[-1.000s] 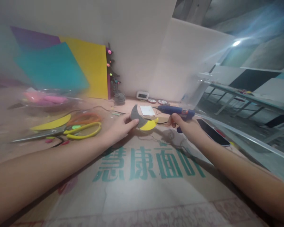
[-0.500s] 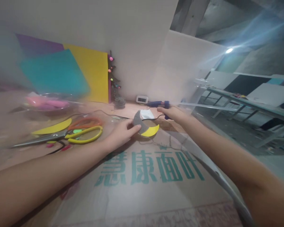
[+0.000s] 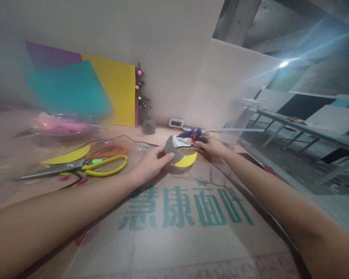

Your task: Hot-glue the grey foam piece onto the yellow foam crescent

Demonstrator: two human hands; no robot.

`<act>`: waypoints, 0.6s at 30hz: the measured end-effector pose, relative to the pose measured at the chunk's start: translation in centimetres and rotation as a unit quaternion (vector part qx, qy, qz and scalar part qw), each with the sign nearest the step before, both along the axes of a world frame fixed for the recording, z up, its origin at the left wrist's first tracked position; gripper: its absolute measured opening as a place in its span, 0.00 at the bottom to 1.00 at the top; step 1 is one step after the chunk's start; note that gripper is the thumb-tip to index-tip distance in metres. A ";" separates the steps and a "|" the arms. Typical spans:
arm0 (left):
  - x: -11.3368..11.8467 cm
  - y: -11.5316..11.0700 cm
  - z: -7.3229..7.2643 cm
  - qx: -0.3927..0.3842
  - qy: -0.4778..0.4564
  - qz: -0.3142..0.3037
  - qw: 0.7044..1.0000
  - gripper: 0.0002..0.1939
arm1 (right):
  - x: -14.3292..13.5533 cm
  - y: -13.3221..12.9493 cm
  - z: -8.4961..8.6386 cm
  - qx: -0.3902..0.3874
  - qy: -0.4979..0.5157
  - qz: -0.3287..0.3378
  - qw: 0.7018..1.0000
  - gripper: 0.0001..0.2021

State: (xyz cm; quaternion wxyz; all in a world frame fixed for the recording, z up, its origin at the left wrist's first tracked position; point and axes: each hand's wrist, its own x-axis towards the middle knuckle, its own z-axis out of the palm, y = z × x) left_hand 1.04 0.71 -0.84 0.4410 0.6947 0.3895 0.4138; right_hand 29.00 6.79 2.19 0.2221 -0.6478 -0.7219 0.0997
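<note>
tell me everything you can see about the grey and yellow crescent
The crescent looks thin and flat, like felt or foam sheet, though the material is uncertain. Its upper-left part is grey, its lower-right part bright yellow, and its hollow side faces up and right. The left hand pinches the grey part, thumb on the near face. It is near the glue gun; whether the nozzle touches it cannot be told.

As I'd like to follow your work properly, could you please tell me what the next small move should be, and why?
Probably ease the blue glue gun slightly nearer the grey-and-yellow crescent: the right hand grips the gun, its front end pointing toward the crescent's grey side, while the left hand pinches the crescent between thumb and fingers.
</note>
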 end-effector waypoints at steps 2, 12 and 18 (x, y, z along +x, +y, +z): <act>0.0 0.0 0.0 -0.013 -0.008 0.005 1.000 0.13 | 0.4 -1.0 -0.2 0.007 -0.018 0.013 1.000 0.22; 0.0 0.2 -0.1 -0.063 -0.040 0.018 0.997 0.13 | 0.3 -4.6 0.7 0.117 -0.108 0.072 0.985 0.20; 0.0 0.4 0.0 -0.062 -0.093 0.023 0.993 0.13 | -3.2 -8.1 2.3 0.031 -0.080 0.088 0.992 0.21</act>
